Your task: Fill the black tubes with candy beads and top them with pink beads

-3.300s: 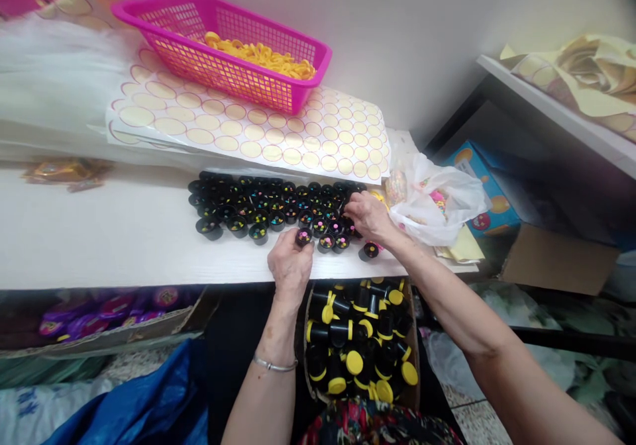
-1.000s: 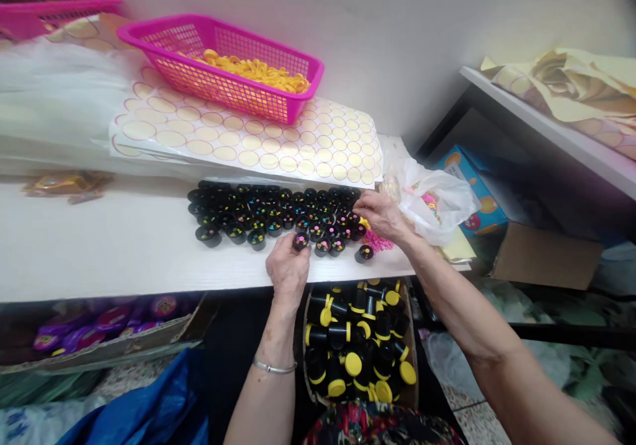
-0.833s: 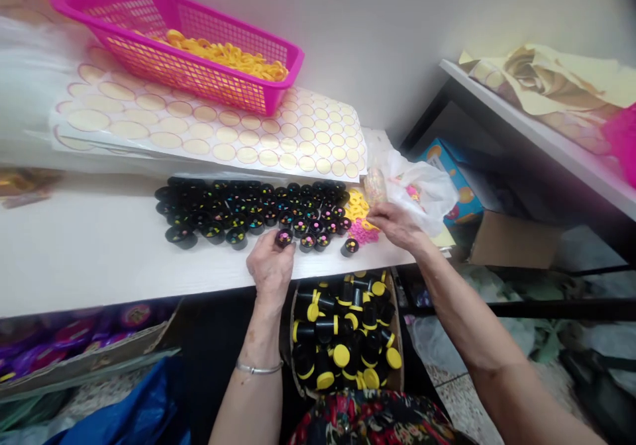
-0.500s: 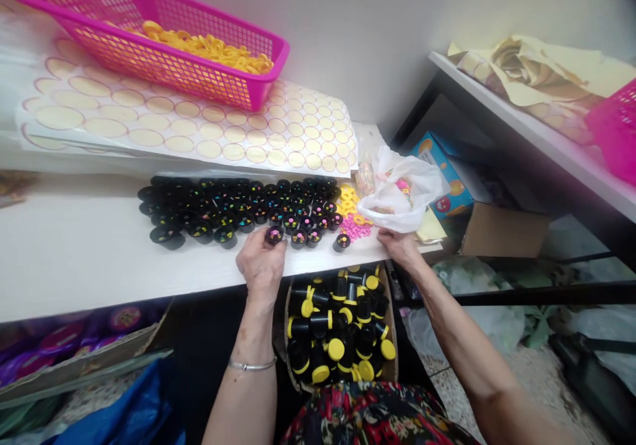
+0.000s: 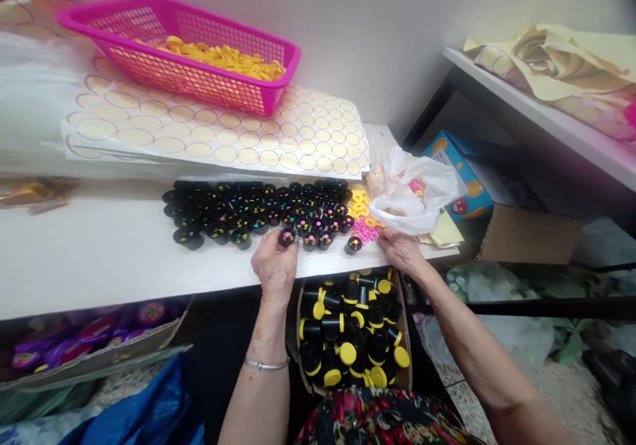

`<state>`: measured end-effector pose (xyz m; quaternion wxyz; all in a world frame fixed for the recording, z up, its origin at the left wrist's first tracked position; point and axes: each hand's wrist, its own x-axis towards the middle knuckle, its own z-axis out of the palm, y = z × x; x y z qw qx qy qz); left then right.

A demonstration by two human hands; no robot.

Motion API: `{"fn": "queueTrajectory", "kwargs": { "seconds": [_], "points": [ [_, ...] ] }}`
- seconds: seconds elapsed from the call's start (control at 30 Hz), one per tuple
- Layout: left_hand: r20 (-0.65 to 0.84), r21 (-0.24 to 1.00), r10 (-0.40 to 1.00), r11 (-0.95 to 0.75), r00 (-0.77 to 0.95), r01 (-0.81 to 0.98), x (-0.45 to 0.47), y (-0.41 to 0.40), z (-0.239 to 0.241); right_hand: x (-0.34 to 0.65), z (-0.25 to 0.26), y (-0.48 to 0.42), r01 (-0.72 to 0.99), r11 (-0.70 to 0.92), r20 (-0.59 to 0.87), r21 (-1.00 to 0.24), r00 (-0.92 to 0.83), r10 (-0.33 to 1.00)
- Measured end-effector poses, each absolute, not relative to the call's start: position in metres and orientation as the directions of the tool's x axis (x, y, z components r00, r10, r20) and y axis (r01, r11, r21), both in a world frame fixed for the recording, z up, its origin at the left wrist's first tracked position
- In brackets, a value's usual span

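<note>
Soft light; white tabletop (image 5: 119,259) bright, dim below; edges stretched, blurred; top-right corner dark.

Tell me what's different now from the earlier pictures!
The right hand went from the black cups, rightward and nearer the person, to the edge of the pink bits. The left hand still holds a cup; the basket stayed put.

Legible text: none. Blue box (image 5: 453,172): orange discs and a red round mark displayed; wording not made out. Round pink label (image 5: 152,312), among purple packs (image 5: 62,351): too blurred to be read.
</note>
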<state>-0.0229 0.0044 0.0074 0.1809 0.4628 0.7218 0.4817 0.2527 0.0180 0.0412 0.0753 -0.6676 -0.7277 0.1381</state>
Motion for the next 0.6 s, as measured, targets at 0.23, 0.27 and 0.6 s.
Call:
{"fn": "queueTrajectory", "kwargs": {
  "seconds": [0.23, 0.27, 0.6],
  "points": [
    [0.191, 0.863, 0.841, 0.101, -0.505, 0.495, -0.023, 0.004, 0.008, 0.248, 0.048, 0.03, 0.929, -0.019, -0.084, -0.37, -0.013, 0.996],
    [0.189, 0.865, 0.842, 0.101, -0.505, 0.492, -0.023, 0.003, 0.007, 0.248, 0.046, 0.031, 0.924, -0.028, -0.067, -0.382, 0.003, 0.998],
    [0.162, 0.874, 0.851, 0.112, -0.5, 0.474, -0.023, 0.002, 0.01, 0.242, 0.042, 0.012, 0.987, -0.002, -0.037, -0.159, -0.004, 0.999]
  ]
}}
